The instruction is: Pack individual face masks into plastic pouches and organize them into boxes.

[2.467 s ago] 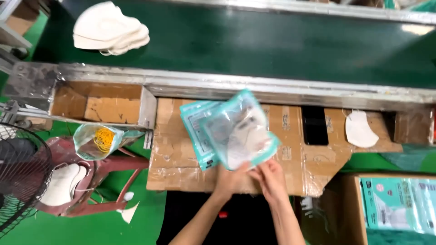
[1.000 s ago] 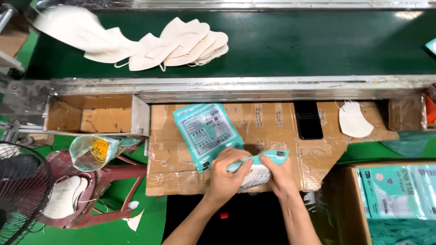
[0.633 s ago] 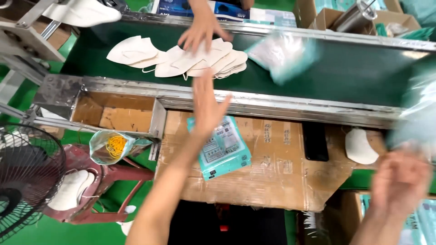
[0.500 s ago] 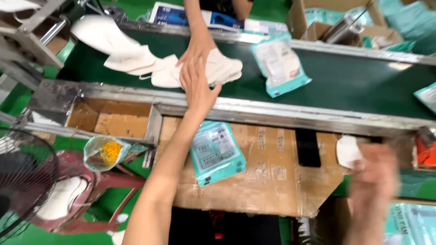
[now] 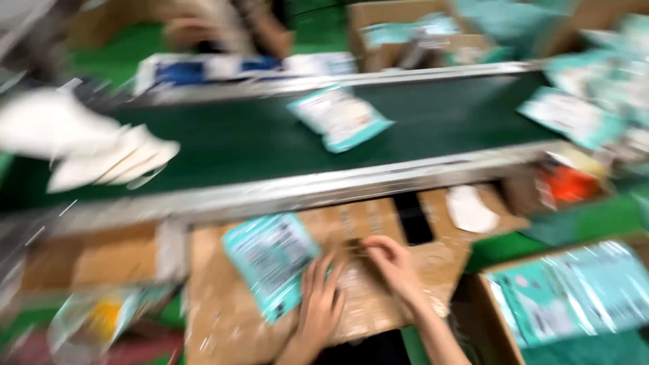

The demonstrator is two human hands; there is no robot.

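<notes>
My left hand (image 5: 321, 304) lies flat, fingers spread, its grip released, on the right edge of the teal packets (image 5: 270, 262) in the lower middle of the frame. The packets sit as a small stack on the cardboard-covered counter (image 5: 216, 324), long axis tilted — top end toward the upper left, bottom corner toward the lower right under my fingers. My right hand (image 5: 395, 265) is just beside it to the right, fingers curled down onto the cardboard; everything is blurred, so I cannot tell whether it pinches anything. Above runs the dark green belt (image 5: 257, 145), carrying one filled teal pouch (image 5: 338, 118) at top centre, lying slantwise, and a fan of white masks (image 5: 101, 159) at the left — another white mask (image 5: 470, 209) rests on the cardboard at right. A box of teal packets (image 5: 574, 290) fills the lower right corner.
</notes>
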